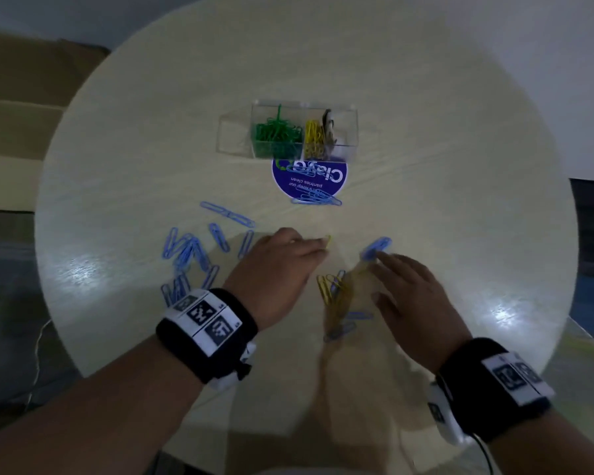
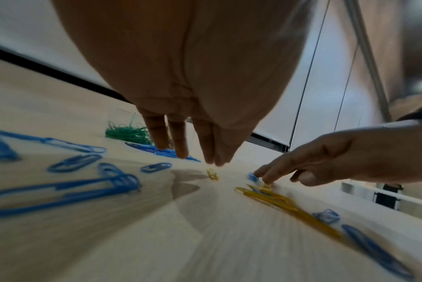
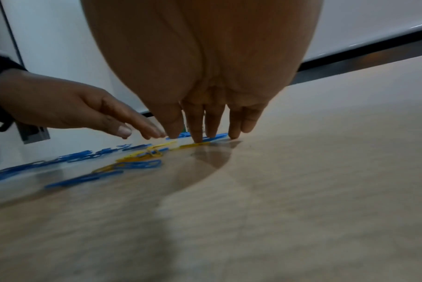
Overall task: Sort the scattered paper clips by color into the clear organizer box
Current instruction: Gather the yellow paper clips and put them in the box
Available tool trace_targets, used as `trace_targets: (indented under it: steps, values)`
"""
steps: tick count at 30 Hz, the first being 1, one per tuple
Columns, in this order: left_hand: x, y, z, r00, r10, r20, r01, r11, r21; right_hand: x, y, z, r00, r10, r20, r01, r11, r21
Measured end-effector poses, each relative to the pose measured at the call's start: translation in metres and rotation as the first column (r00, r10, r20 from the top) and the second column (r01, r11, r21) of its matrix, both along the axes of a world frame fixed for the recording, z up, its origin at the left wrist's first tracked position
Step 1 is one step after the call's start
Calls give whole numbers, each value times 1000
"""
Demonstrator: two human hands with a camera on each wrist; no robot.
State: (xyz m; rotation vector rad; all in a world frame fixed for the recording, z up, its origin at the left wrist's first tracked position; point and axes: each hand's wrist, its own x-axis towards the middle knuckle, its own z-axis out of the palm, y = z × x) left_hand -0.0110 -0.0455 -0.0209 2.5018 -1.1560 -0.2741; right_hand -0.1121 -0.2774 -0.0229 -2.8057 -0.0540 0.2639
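The clear organizer box (image 1: 347, 132) stands at mid table with green clips (image 1: 276, 133), yellow clips (image 1: 313, 138) and dark clips in separate compartments. My left hand (image 1: 314, 246) reaches forward, fingers straight, tips just above a single yellow clip (image 2: 213, 174) and holding nothing. My right hand (image 3: 205, 133) has straight fingers pressed down on the table; its tips touch a yellow clip (image 3: 193, 145) and a blue clip (image 1: 376, 248). A small pile of yellow clips (image 1: 335, 293) mixed with blue ones lies between the two hands.
Several blue clips (image 1: 189, 255) are scattered left of my left hand, and more lie on a round blue sticker (image 1: 309, 180) in front of the box. The round pale table (image 1: 460, 166) ends close behind my wrists. Cardboard boxes (image 1: 21, 108) sit beyond its left edge.
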Motion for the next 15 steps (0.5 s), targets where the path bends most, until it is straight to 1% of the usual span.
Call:
trace_targets:
  steps: [2,3,5,6,8,10,12,14,15]
  values:
    - [5,1,-1,998,9,64,-10,1000,8,4,-2,-4,999,-42,13,43,999,-7]
    - [6,2,-3,998,24,63,-25,1000,6,8,-1,-6,998,-58,16,58,998,-7]
    - [7,2,-4,998,65,9,-65,998,-10,19,-1,-9,996,-80,45,80,997,11]
    - [6,-1,-3,994,108,-28,-109,994,-10,24,-3,-9,992,-98,74,96,995,32]
    - [4,-10,-1,972,225,-72,-223,974,26,30,-5,-7,972,-163,167,150,985,88]
    - [2,-22,-2,953,291,-90,-284,955,85,30,-6,-2,954,-202,224,177,976,125]
    - [1,-29,-4,945,306,-120,-295,950,98,29,-3,-2,971,-123,206,104,989,100]
    - [3,-32,-3,929,324,-179,-316,946,70,28,1,-5,993,-32,111,28,999,37]
    - [4,-33,-3,925,327,-195,-320,945,65,29,2,-7,998,-21,65,21,1000,7]
